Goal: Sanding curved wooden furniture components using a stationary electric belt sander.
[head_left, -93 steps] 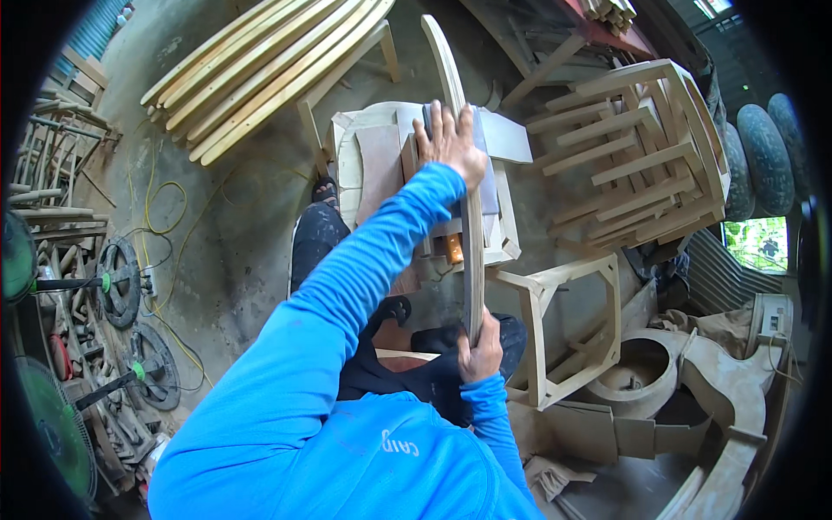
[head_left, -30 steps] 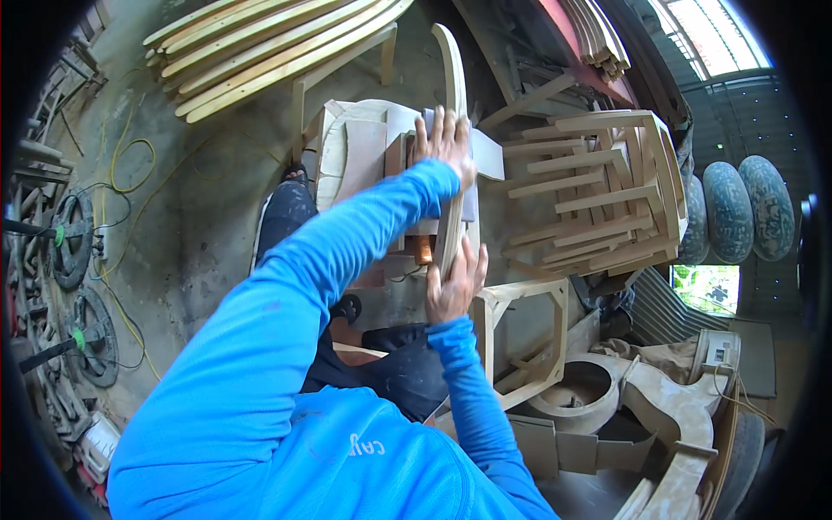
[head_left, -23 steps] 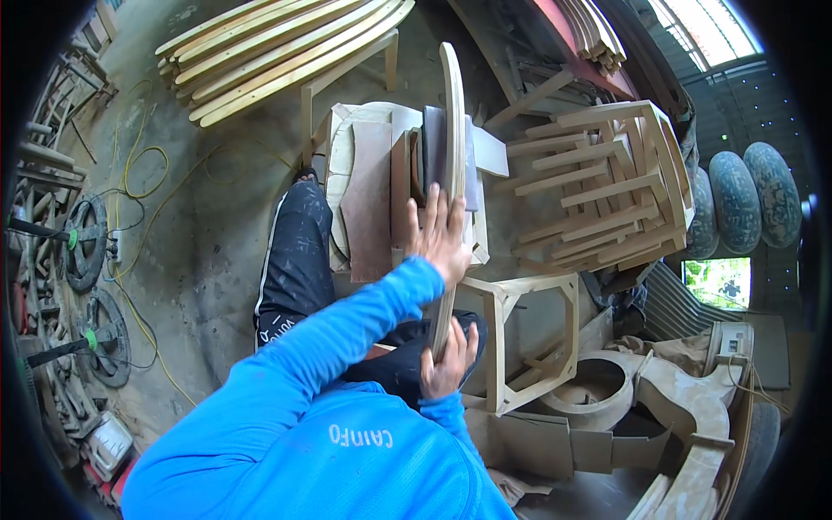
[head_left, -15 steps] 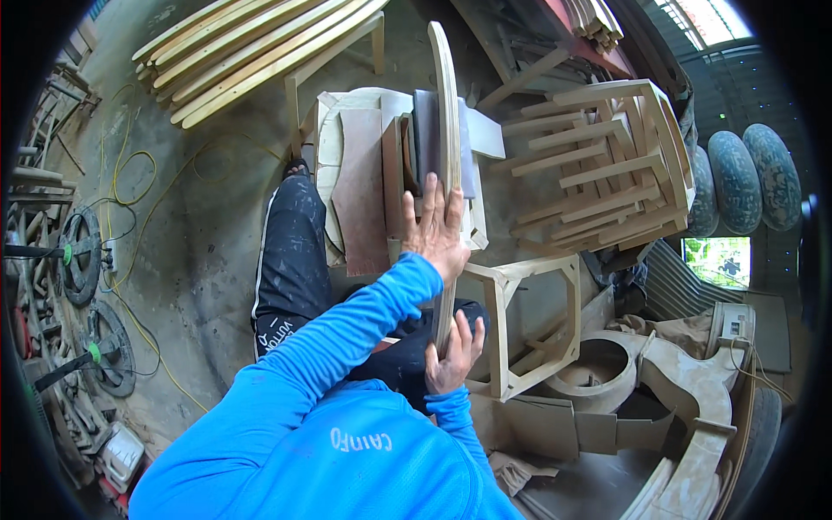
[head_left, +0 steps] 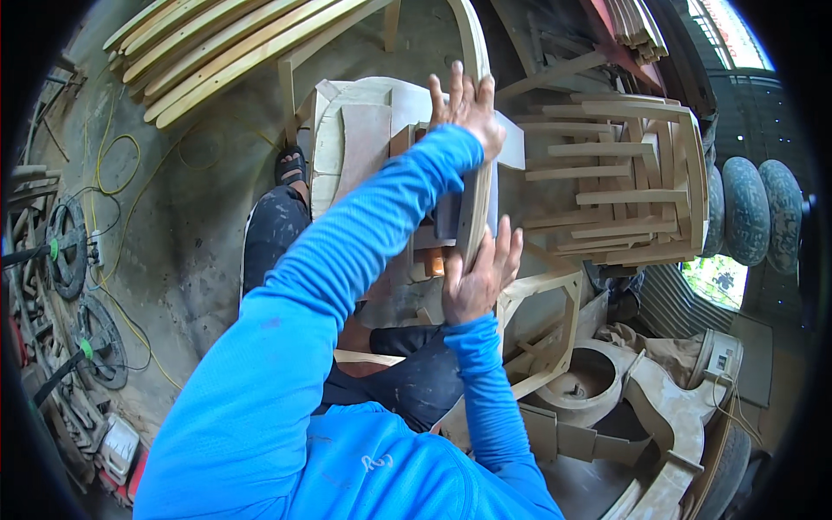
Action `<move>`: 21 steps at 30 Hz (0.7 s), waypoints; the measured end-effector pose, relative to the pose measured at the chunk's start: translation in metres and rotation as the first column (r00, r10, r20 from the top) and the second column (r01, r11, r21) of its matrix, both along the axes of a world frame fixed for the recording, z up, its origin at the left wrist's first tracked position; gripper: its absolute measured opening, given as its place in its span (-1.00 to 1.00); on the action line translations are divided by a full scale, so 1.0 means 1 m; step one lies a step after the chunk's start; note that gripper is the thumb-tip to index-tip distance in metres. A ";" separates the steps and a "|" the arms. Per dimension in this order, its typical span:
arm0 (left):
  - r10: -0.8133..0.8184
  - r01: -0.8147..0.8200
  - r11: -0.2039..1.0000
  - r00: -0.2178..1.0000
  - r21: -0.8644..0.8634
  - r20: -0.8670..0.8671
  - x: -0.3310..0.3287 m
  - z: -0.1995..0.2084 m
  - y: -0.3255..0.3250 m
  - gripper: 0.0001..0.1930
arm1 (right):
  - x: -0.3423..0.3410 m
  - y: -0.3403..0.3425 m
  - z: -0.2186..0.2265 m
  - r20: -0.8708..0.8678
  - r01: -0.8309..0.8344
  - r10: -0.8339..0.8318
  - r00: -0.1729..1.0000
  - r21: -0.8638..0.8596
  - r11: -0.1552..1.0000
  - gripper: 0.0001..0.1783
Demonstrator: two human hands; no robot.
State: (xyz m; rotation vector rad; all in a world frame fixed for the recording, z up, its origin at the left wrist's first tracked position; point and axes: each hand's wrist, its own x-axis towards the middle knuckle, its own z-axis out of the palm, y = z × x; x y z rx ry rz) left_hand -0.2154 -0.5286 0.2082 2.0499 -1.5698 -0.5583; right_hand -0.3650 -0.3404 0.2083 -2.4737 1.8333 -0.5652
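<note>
A long curved wooden slat (head_left: pixel 475 199) lies lengthwise ahead of me across a pale workbench top (head_left: pixel 327 165). My left hand (head_left: pixel 472 113) rests over its far part, fingers outstretched and spread. At the near end, my right hand (head_left: pixel 478 282) has the slat between thumb and fingers. Beneath the slat is a dark grey sheet (head_left: pixel 446 217), partly covered by the slat and my left arm. A brown sheet (head_left: pixel 360 143) lies to the left on the bench. Near my right hand an orange object (head_left: pixel 428 263) shows, its kind unclear.
Several similar curved slats (head_left: pixel 234 52) lie on a stand at the far left. Stacked wooden frames (head_left: pixel 633 182) stand to the right, with an open wooden frame (head_left: pixel 568 321) nearer. A yellow cord (head_left: pixel 143 225) winds over the floor at left.
Both hands and the slat have moved away from me, the left hand farthest. The slat's near end now lies over the bench, and the orange object has come into view.
</note>
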 end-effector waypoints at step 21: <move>0.125 -0.071 0.953 0.977 0.294 -0.170 0.094 -0.018 -0.225 -0.08 | 0.094 -0.215 0.005 0.002 -0.011 0.011 1.000 -0.008 1.000 -0.41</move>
